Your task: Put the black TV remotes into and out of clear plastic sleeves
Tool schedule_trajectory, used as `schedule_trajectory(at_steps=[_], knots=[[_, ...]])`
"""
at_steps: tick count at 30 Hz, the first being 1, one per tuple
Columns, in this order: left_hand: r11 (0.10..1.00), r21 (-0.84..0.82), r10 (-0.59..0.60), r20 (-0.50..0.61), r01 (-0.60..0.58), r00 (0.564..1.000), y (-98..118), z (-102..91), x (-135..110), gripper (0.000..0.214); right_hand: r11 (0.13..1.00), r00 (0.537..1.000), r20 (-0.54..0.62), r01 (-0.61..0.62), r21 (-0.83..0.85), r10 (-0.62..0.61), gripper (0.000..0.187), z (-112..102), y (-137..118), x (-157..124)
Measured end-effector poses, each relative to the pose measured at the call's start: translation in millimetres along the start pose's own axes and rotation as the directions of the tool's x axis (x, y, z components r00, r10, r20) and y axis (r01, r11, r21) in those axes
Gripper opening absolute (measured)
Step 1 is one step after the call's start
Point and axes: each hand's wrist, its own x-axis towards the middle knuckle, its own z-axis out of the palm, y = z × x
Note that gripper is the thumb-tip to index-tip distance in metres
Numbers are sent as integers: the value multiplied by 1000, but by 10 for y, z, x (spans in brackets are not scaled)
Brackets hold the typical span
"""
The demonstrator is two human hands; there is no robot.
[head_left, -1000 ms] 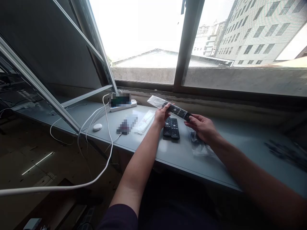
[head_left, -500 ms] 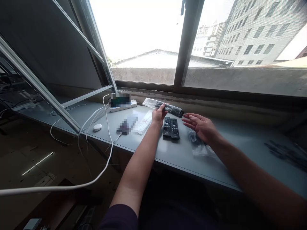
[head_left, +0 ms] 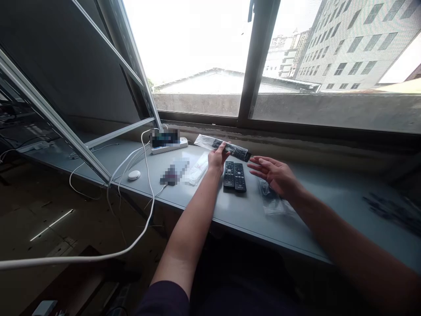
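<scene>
My left hand is closed round a black remote in a clear plastic bag, held above the grey table. My right hand hovers just right of the remote's end with its fingers stretched out and holds nothing. Two black remotes lie side by side on the table below my hands. Under my right wrist lies another clear bag with a dark item.
A clear bag lies left of the two remotes. Further left are a white power strip, white cables and a small white round object. A slanted metal frame crosses the left. Windows run behind the table.
My right hand has let go of the bagged remote and opened. My left hand has shifted the bagged remote slightly to the left and lower.
</scene>
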Motion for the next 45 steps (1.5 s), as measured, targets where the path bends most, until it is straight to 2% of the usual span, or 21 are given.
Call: schedule_trajectory(at_steps=[4, 16, 29, 36, 41, 45], knots=[[1000, 6, -14, 1, 14, 1000, 15, 10, -20, 16, 1000, 1000, 3, 4, -3, -4, 7, 10, -6, -13], [995, 78, -66, 48, 62, 997, 32, 105, -153, 19, 1000, 999, 47, 17, -11, -17, 9, 9, -20, -30], [989, 130, -83, 89, 71, 993, 31, 119, -177, 17, 999, 994, 110, 25, -22, -23, 20, 14, -24, -42], [985, 157, -92, 118, 73, 989, 25, 121, -185, 29, 999, 991, 131, 21, -33, -16, 24, 20, -41, -65], [983, 175, -93, 166, 64, 982, -19, 80, -138, 24, 999, 987, 157, 24, -38, -17, 29, 24, -40, -75], [976, 206, -115, 190, 75, 975, -41, 71, -129, 30, 998, 981, 193, 33, -49, -23, 33, 12, -30, -77]])
